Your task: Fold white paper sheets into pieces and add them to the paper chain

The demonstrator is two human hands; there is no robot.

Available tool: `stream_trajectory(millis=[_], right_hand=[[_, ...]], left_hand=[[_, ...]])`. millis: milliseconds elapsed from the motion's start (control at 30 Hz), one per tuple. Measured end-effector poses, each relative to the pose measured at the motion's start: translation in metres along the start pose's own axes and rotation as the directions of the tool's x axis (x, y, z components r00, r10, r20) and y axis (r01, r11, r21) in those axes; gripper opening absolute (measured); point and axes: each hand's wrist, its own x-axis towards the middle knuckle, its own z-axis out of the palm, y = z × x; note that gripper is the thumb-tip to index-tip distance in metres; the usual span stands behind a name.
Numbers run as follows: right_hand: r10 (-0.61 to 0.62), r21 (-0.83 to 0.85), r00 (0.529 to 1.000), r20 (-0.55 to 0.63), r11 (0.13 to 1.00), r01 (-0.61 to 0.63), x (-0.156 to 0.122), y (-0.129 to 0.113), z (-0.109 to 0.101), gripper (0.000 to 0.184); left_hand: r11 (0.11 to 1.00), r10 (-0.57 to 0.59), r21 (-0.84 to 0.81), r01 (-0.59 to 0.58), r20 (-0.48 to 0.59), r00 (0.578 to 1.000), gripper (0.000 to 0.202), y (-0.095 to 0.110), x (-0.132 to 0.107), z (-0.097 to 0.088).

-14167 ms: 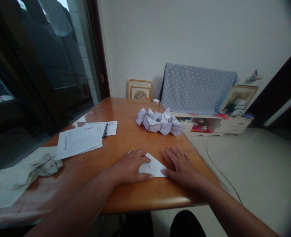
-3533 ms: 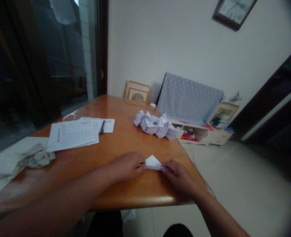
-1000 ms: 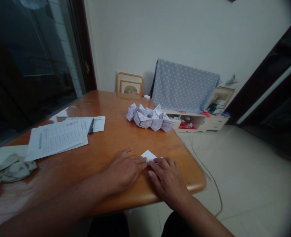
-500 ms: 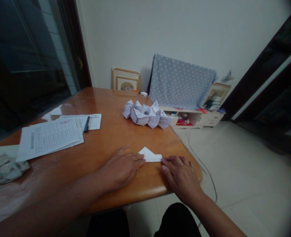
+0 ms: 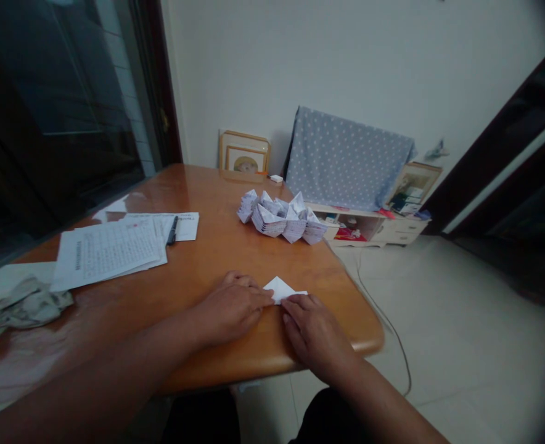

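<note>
Where the glossy brown table [image 5: 217,259] runs back toward a pale wall [image 5: 309,55], a framed picture [image 5: 245,154] leans beyond its far edge, and a spotted blue-grey cloth [image 5: 349,160] hangs over the low white cabinet [image 5: 393,231] at right. Along the left side stands a dark glazed door [image 5: 60,111]; on the right, a cable [image 5: 399,345] trails over the light floor [image 5: 462,320]. Written sheets [image 5: 110,253] with a pen [image 5: 172,230] at their right side lie on the left of the table, near a crumpled rag [image 5: 34,302]; folded pieces [image 5: 282,217] of printed paper stand grouped farther back. Near the front edge lies the white paper [image 5: 278,287], flat, its peak pointing away from the person. The left hand [image 5: 238,308] is palm down, fingers together, fingertips on the paper's left part; its thumb is hidden. The right hand [image 5: 316,333], narrow and loosely bent, covers part of the lower right edge. Whether either hand pinches the paper cannot be told. Compared with half a second earlier, the right hand lies closer to the left and hides most of the folded strip that then showed between them.
</note>
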Motion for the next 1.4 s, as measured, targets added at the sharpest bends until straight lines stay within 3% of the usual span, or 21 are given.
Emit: stream_trajectory(millis=[367,600,1167,1400], right_hand=[[-0.052,-0.138,0.992,0.113,0.988,0.067,0.004,-0.002,-0.007,0.035],[-0.115,-0.172,0.979,0.17,0.974,0.145,0.012,-0.005,-0.014,0.038],[-0.284,-0.174,0.929,0.237,0.929,0.328,0.034,-0.016,-0.029,0.059],[-0.294,-0.209,0.922,0.253,0.914,0.349,0.043,-0.025,-0.021,0.076]], left_hand=[[0.994,-0.105,0.004,0.105,-0.031,0.994,0.026,-0.018,0.003,-0.009],[0.986,-0.153,-0.064,0.154,0.019,0.988,0.025,-0.034,0.002,-0.011],[0.955,-0.16,-0.231,0.187,0.13,0.978,0.031,-0.055,0.006,-0.007],[0.951,-0.17,-0.24,0.196,0.125,0.977,0.031,-0.056,0.007,-0.006]])
